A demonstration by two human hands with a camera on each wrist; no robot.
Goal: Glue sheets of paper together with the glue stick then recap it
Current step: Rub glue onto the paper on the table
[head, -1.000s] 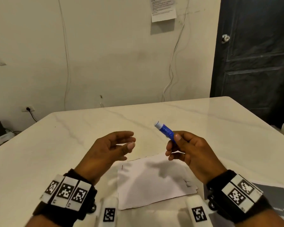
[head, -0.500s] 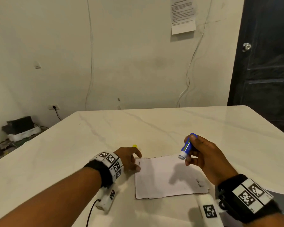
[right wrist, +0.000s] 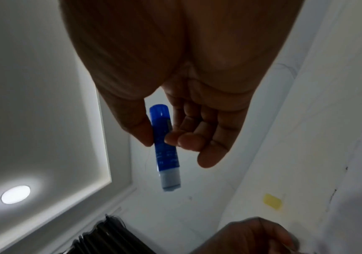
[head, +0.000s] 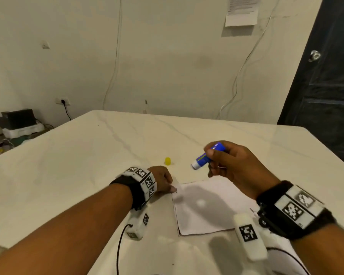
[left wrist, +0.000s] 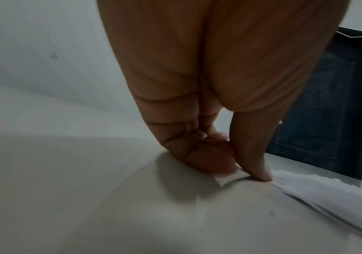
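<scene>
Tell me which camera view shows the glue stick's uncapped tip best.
The right wrist view: the glue stick hangs unobstructed, pale tip down, in the right hand's grip. The head view shows it smaller and slightly blurred. The left wrist view misses it.

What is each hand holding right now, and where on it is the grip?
The right hand holds the glue stick by the middle of its blue barrel, uncapped tip free. The left hand pinches the near-left corner of the top paper sheet.

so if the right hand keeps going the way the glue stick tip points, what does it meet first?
Probably the paper near the left hand: right hand aims the glue stick down-left. Depth unclear.
</scene>
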